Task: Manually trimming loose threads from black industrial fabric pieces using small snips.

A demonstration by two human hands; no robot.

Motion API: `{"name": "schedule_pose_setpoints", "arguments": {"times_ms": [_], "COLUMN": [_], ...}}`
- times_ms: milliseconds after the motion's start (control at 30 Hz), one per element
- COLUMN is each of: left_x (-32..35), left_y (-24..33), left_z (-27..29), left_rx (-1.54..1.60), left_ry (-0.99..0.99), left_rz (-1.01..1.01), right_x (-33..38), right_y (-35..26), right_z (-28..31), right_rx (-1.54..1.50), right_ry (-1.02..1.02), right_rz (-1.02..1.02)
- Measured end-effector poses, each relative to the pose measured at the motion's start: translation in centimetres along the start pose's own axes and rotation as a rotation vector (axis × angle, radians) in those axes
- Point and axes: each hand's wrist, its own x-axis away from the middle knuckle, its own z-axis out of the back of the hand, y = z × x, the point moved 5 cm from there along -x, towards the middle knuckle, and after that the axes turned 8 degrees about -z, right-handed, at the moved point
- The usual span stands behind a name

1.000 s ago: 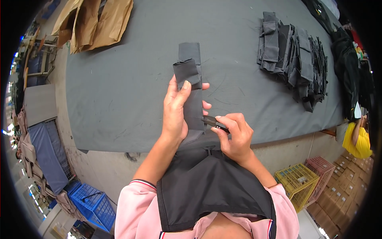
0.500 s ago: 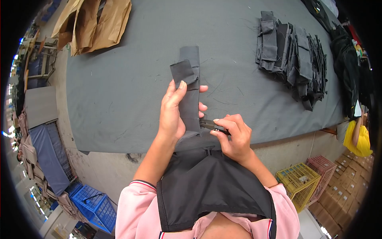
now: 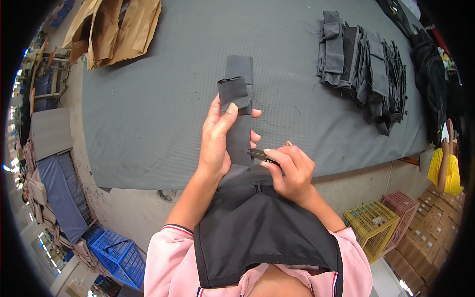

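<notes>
My left hand [image 3: 215, 136] is closed round a dark grey fabric strip [image 3: 239, 131], thumb on top and fingertips showing past its right edge. A short folded end [image 3: 233, 92] of the cloth lies over the upper part of the strip. In my right hand [image 3: 292, 171] is a pair of small dark thread snips [image 3: 262, 156], pinched between thumb and fingers. The tips of the snips meet the strip's right edge near its lower end. Loose threads lie on the grey table cover [image 3: 173, 99] around the strip.
A pile of dark grey fabric pieces [image 3: 361, 69] lies at the far right of the table. A brown paper bag [image 3: 114, 34] stands far left. Below the table edge are a blue crate [image 3: 116, 257] and a yellow crate [image 3: 371, 222]. At right is another person's yellow sleeve [image 3: 448, 171].
My left hand and the strip have shifted slightly right, and the folded end has turned more upright. The snips stay at the strip's right edge, their blades now closer together.
</notes>
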Motion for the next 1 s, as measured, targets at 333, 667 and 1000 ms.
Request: {"name": "schedule_pose_setpoints", "arguments": {"times_ms": [333, 667, 1000], "left_x": [-0.2, -0.3, -0.1], "left_y": [0.1, -0.1, -0.3], "left_z": [0.0, 0.4, -0.1], "left_rx": [-0.063, -0.004, -0.048], "left_ry": [-0.012, -0.007, -0.014], "left_rz": [0.013, 0.031, 0.032], "right_x": [0.3, 0.8, 0.5], "right_y": [-0.2, 0.6, 0.0], "right_z": [0.5, 0.0, 0.2], "right_rx": [0.06, -0.11, -0.017], "right_ry": [0.002, -0.039, -0.01], "right_rz": [-0.015, -0.08, -0.087]}}
